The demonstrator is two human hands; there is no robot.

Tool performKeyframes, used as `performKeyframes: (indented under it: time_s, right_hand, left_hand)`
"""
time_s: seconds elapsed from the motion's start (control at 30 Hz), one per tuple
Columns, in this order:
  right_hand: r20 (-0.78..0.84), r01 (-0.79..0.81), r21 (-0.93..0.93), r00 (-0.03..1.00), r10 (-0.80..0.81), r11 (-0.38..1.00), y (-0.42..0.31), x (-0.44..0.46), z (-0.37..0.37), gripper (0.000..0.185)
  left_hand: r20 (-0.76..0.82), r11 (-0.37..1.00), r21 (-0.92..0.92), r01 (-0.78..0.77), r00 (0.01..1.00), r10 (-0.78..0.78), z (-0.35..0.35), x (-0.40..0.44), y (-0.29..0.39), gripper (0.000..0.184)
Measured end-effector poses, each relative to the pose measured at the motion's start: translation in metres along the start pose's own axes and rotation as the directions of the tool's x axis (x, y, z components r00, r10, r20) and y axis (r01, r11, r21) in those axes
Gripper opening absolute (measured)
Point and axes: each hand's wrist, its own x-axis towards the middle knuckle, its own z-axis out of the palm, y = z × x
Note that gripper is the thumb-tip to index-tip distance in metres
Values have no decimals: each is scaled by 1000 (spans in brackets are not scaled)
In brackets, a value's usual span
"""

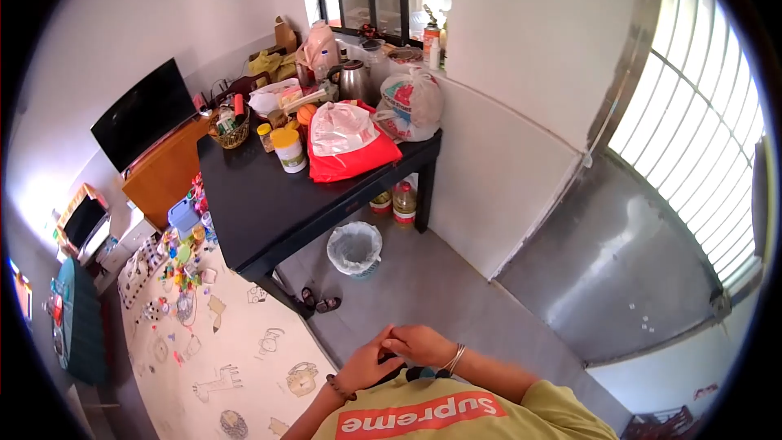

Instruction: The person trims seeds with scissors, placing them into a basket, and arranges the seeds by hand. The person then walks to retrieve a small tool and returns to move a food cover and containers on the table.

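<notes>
In front of my yellow-green shirt (521, 421), my two hands meet at the fingers. My left hand (364, 365) comes in from the lower left, with a beaded bracelet on its wrist. From the right reaches my right hand (425, 345), thin bangles round its wrist. Both hands have their fingers bent and pressed together, tips touching. Anything between them is hidden.
A black table (252, 205) carries a red bag (350, 165), a yellow-lidded jar (288, 151), a steel kettle (353, 80) and plastic bags. A lined bin (354, 249) and sandals (328, 305) are on the floor. Toys lie on the play mat (252, 375) at left.
</notes>
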Motion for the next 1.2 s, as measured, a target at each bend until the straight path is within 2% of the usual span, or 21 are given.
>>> performKeyframes:
  time_s: [0.17, 0.23, 0.33, 0.43, 0.5, 0.6, 0.67, 0.7, 0.77, 0.83, 0.9, 0.93, 0.97, 1.0, 1.03, 1.1, 1.17, 1.2]
  right_hand:
    - [14, 23, -43, 1000, -22, 999, 28, 49, -41, 37]
    - [1, 51, -66, 999, -52, 996, 37, 74, -64, 36]
    - [-26, 30, -18, 999, -31, 999, 49, 119, -95, 32]
    - [-34, 36, -10, 999, -37, 999, 53, 174, -131, 29]
    - [-39, 60, -106, 997, -64, 993, 51, 209, -148, 29]
    - [-112, 100, -90, 988, -110, 991, 51, 254, -168, 28]
    - [-126, 104, -15, 986, -105, 994, 48, 277, -177, 28]
    - [-132, 115, 39, 985, -109, 993, 48, 288, -182, 27]
    - [-121, 106, 30, 987, -102, 994, 54, 308, -190, 27]
    - [-95, 99, 23, 991, -96, 995, 56, 328, -201, 26]
    - [-98, 129, -109, 985, -140, 986, 54, 357, -226, 27]
    - [-136, 130, -104, 980, -144, 986, 48, 370, -243, 28]
    - [-219, 167, -277, 948, -232, 946, 55, 384, -259, 28]
    - [-215, 256, -389, 909, -357, 885, 66, 403, -283, 28]
    - [-265, 181, -319, 925, -271, 930, 48, 415, -310, 27]
    - [-309, 234, -485, 856, -415, 843, 51, 451, -370, 23]
    - [-539, 192, -114, 812, -222, 975, 26, 480, -416, 20]
    - [-588, 199, -154, 769, -251, 968, 34, 502, -442, 19]
  left_hand:
    - [-21, 998, -46, -36, 999, 35, -26, 66, -12, 67]
    - [-54, 989, -69, -129, 991, 125, -42, 99, -15, 66]
    - [-11, 977, -22, -212, 977, 211, -80, 152, -17, 63]
    - [-32, 972, -40, -231, 973, 230, -125, 203, -17, 63]
    - [-29, 959, -43, -279, 960, 278, -153, 229, -24, 64]
    - [14, 972, -53, -229, 973, 230, -196, 261, -23, 65]
    - [45, 977, 26, -214, 976, 212, -221, 274, -13, 65]
    - [43, 985, -4, -174, 984, 174, -232, 279, -8, 65]
    - [49, 990, -36, -137, 989, 139, -246, 292, -11, 65]
    - [-78, 990, -68, -124, 990, 119, -254, 294, -25, 65]
    - [-135, 993, -57, -105, 986, 97, -263, 291, -32, 63]
    - [-193, 995, -41, -90, 978, 80, -267, 288, -36, 61]
    - [-195, 996, -38, -84, 978, 75, -270, 283, -45, 61]
    - [-247, 995, -82, -50, 969, 28, -273, 279, -57, 59]
    - [-299, 991, -129, -21, 954, -19, -275, 276, -65, 57]
    - [-362, 988, -154, 18, 929, -73, -283, 273, -62, 56]
    - [-460, 975, -214, 64, 874, -158, -286, 274, -61, 52]
    - [-479, 974, -218, 60, 863, -160, -287, 275, -62, 52]
